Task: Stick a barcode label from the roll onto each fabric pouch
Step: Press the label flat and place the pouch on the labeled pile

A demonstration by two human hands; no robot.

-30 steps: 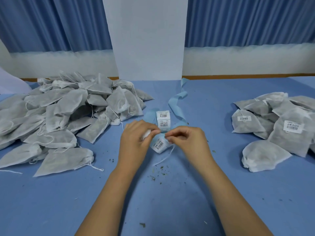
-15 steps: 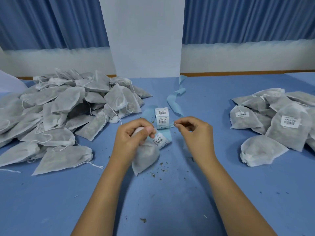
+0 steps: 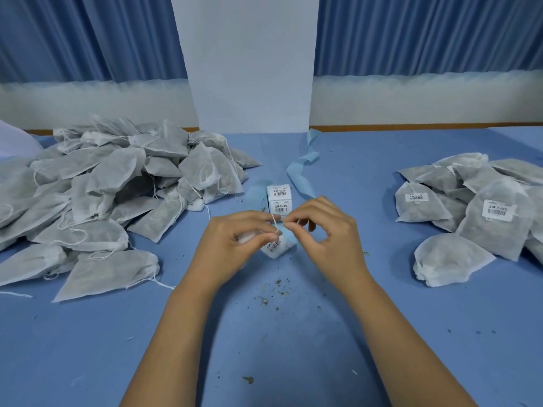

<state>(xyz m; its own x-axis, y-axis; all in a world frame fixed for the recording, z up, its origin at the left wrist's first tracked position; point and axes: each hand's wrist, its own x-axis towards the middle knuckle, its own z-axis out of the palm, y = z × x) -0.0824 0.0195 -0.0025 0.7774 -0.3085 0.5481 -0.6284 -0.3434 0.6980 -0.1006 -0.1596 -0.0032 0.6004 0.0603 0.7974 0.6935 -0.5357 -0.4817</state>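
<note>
Left hand (image 3: 232,245) is gripping a pouch (image 3: 245,238), right hand (image 3: 332,233) pinching its string (image 3: 274,222), the unlabelled heap (image 3: 111,186) dwarfing the labelled pile (image 3: 484,207).

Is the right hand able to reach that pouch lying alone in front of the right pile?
Probably yes: only bare table lies between the right hand and the lone pouch, though its fingers are busy pinching what looks like a drawstring.

A blue cloth-covered bench (image 3: 88,348) fills the foreground, sprinkled near its middle with small dark dried crumbs (image 3: 264,299); one larger crumb (image 3: 248,379) lies nearer the viewer. Along its far edge runs a thin brown wooden strip (image 3: 411,127). Behind that stands a plain white upright panel (image 3: 249,63), flanked by pleated blue curtains (image 3: 88,36) above a pale white band (image 3: 411,98).
</note>
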